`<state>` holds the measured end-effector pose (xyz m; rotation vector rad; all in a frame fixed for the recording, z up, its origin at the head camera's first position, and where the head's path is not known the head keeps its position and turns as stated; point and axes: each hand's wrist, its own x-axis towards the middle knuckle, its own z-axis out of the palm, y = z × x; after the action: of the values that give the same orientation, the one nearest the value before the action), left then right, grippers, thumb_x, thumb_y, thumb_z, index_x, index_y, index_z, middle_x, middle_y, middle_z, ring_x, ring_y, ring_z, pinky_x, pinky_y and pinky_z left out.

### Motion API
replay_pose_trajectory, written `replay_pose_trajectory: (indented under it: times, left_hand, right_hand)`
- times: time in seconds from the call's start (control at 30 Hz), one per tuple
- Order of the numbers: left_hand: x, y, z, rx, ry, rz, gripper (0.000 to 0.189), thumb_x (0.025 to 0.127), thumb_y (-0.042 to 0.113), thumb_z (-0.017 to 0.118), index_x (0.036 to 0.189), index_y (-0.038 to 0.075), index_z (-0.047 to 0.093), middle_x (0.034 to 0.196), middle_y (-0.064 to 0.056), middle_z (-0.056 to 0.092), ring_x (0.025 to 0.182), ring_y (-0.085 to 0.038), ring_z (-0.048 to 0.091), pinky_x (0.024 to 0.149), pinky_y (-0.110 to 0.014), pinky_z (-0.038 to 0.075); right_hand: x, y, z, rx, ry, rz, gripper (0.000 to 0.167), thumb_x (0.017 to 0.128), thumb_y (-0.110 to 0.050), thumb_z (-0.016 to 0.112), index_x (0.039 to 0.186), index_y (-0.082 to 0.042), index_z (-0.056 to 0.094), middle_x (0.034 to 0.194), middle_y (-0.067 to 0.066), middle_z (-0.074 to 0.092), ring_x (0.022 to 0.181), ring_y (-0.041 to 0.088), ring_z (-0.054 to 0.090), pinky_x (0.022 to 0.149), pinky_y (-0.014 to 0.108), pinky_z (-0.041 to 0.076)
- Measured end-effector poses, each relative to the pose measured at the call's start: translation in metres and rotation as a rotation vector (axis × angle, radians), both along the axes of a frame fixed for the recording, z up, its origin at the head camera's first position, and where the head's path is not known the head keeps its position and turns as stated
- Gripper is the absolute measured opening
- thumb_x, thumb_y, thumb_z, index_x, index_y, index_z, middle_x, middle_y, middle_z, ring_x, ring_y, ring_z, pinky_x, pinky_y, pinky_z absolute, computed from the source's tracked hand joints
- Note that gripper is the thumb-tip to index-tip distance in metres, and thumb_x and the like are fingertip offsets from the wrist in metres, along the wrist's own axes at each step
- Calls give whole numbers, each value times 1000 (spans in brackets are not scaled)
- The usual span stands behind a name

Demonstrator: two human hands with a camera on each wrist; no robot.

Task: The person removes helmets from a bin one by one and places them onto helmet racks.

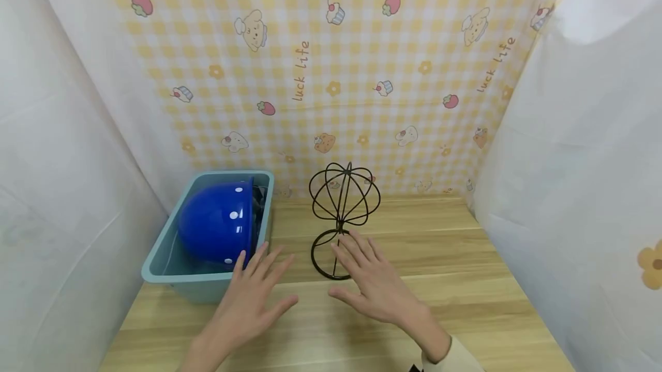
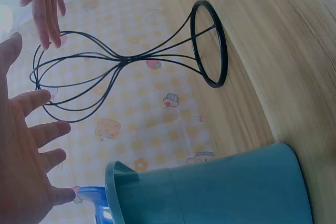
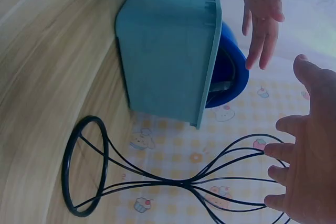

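Observation:
Both hands hover over the table with fingers spread, holding nothing. My left hand [image 1: 250,297] is in front of the teal plastic bin [image 1: 207,277], near its right front corner. Inside the bin a blue hard hat [image 1: 212,222] lies on its side, its opening turned right; a strap [image 3: 221,86] shows within it in the right wrist view. My right hand [image 1: 374,280] is in front of a black wire stand [image 1: 339,223], overlapping its ring base in the head view. That stand has a rounded wire top and stands upright, apart from the bin.
The wooden table [image 1: 439,257] carries the bin at left and the stand near the middle. A yellow checked cloth [image 1: 351,61] with cartoon prints hangs behind. White curtains close off the left side [image 1: 67,159] and the right side [image 1: 579,148].

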<state>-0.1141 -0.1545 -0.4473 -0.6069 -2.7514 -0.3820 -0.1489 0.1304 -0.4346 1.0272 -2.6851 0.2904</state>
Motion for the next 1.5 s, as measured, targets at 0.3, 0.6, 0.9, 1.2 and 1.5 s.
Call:
replay_pose_trajectory:
  times: [0.3,0.6,0.9,1.2,1.5]
  left_hand:
    - [8,-14,-4,47,-21,81,67,92,62,58,148,27,49,155,-7,45,150,-34,25,114,-68,20]
    - [19,-30,-2,94,-33,144,64,93,57,60,148,25,48,155,-12,42,147,-40,27,112,-72,20]
    - [24,-60,-6,154,-70,236,63,98,49,58,151,19,42,156,-22,36,146,-48,21,113,-76,7]
    - [28,-79,-7,133,-88,309,63,100,51,52,151,14,41,154,-27,37,143,-53,24,110,-79,9]
    - [31,-84,-9,173,-138,347,64,102,51,48,151,10,39,154,-30,34,142,-55,20,112,-77,3]
  right_hand:
    - [-4,-14,-1,17,-21,0,79,98,-67,38,161,-24,18,168,2,18,157,25,7,125,49,13]
    - [-7,-29,2,14,-66,28,77,98,-67,39,161,-28,15,169,-1,12,157,23,4,125,49,13]
    - [-7,-39,2,27,-84,50,75,100,-67,31,161,-28,10,169,-2,12,157,22,2,125,50,12]
    - [-7,-45,2,26,-90,49,75,100,-67,30,161,-26,15,168,0,16,157,22,4,125,51,14]
    - [-8,-58,5,37,-110,78,76,100,-69,27,161,-27,12,168,0,15,157,20,1,125,50,15]
